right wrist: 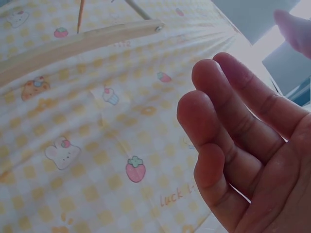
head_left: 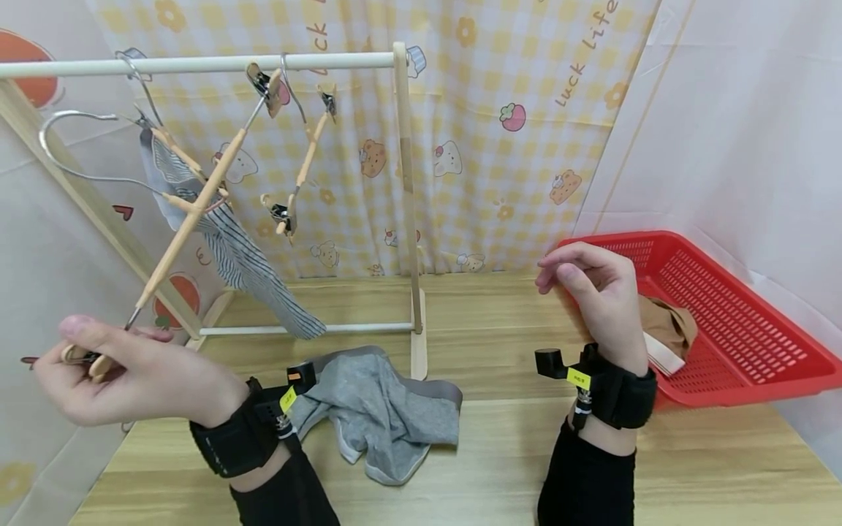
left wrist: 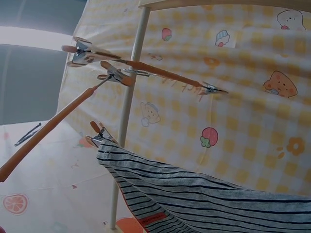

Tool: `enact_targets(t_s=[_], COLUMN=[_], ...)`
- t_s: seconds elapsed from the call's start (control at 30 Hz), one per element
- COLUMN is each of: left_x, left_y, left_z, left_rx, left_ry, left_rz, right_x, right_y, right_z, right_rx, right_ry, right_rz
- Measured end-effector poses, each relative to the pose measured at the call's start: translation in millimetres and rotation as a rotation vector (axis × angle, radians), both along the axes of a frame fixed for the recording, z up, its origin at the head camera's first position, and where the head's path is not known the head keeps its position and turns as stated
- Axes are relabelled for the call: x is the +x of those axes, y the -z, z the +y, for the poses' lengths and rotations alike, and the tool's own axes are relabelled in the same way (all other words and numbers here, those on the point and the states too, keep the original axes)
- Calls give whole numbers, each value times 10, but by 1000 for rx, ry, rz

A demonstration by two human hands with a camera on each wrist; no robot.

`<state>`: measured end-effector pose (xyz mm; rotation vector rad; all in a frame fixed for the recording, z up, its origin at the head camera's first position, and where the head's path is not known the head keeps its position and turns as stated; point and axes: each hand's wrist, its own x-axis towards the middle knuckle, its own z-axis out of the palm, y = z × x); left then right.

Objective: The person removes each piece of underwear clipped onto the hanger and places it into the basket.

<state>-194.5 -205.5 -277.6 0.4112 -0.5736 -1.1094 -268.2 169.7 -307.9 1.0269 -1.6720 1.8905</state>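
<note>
Left hand [head_left: 125,376]: raised at far left, wrist strapped in black band, thumb and fingers pinching lower clip end of slim wooden clip hanger with metal hook [head_left: 197,204]. Hanger: pale round wooden bar, tilted steeply from hand up to right, metal clip at each end, wire hook curving out to left, off the rail. Just behind it, striped grey-and-white garment [head_left: 237,252]: thin soft knit, clipped to second wooden hanger, drooping diagonally toward table. Second empty wooden clip hanger [head_left: 305,157]: hooked on white horizontal rail of wooden drying rack [head_left: 404,183], hanging tilted. Crumpled grey fabric garment [head_left: 381,413]: lying on light wooden table [head_left: 691,467] in front of rack foot, between both wrists. Right hand [head_left: 595,288]: lifted mid-air, palm away from head camera, fingers loosely curled and relaxed, grasping nothing, same black wrist band. Red perforated plastic basket [head_left: 737,321]: rectangular, at far right on table, holding folded tan cloth [head_left: 667,332], just behind right hand.
</note>
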Motion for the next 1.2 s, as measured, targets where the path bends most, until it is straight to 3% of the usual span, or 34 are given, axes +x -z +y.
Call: enact_targets(t_s=[0.27,0.5,0.57,0.77,0.87,1.1,1.2], left_x=[-42,-38,-24,15,25,-11,-70], left_y=[55,61,37,-39,-40,-5,28], left_z=[-17,51,98,282,359,490,514], left_rx=[-51,-212,-243,-237,-274,-454,-539], left_ry=[-39,-58,-1,262,307,524,551], left_rz=[-90,-190,-179,-113,-159,-142,-204], right_x=[-41,-33,-38,-35,-31,-24,-30], right_y=[31,23,21,26,28,22,24], right_z=[-113,-116,-110,-101,-104,-117,-119], right_rx=[111,138,135,141,145,150,149], right_ry=[0,26,29,23,21,19,14], right_rz=[-67,-61,-62,-67,-70,-65,-66])
